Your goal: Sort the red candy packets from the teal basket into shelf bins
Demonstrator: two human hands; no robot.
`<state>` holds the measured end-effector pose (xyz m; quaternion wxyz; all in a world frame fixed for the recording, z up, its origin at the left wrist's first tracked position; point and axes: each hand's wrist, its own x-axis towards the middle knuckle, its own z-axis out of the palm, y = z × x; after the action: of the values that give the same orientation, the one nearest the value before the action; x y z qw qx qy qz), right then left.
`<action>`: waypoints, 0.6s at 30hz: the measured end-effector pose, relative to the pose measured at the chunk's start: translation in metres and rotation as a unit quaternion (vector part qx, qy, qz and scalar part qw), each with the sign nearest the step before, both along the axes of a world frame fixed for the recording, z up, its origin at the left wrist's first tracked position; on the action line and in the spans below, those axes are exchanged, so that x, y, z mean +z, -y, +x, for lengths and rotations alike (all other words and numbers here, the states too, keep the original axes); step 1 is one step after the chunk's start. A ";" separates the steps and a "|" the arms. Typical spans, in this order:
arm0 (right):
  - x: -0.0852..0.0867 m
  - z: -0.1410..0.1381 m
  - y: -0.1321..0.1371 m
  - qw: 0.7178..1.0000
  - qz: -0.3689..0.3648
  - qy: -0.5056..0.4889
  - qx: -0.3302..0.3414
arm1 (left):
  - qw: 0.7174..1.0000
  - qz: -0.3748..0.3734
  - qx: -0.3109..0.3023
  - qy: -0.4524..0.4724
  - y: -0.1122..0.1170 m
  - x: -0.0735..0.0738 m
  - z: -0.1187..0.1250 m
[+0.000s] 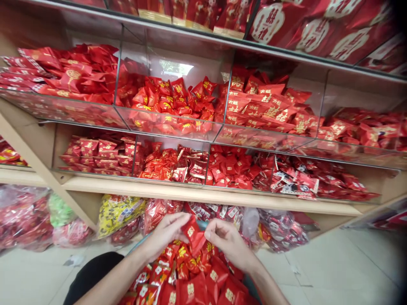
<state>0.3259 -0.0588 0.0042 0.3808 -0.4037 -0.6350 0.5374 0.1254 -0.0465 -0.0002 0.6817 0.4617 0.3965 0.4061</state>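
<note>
Low in the picture, my left hand [165,237] and my right hand [229,243] are closed on a red wrapped candy packet [194,236] with gold lettering. My left thumb and fingers grip its upper left side, while the right fingertips pinch its right corner. Directly below lies a heap of red candy packets [190,288], some with gold print and some with flower patterns. They sit in a teal container [135,246] whose rim only partly shows behind my hands.
Ahead stands a wooden shelf [190,194] with clear dividers, its compartments filled with red candies [171,101]. Under it, clear bags of sweets, including a yellow bag [119,214], rest near the tiled floor [359,262]. Large red gift bags [286,29] occupy the top shelf.
</note>
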 end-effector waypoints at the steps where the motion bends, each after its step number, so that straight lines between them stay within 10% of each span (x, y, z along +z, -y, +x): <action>1: -0.005 0.000 0.000 1.000 -0.005 0.000 0.003 | 0.999 0.018 -0.003 -0.028 0.000 -0.001 0.002; 18: -0.018 0.002 0.006 0.996 0.038 0.065 -0.057 | 0.979 0.128 0.083 -0.138 -0.003 -0.008 0.006</action>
<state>0.3281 -0.0644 -0.0136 0.3836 -0.4586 -0.6542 0.4632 0.1318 -0.0439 -0.0078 0.5196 0.5625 0.4679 0.4412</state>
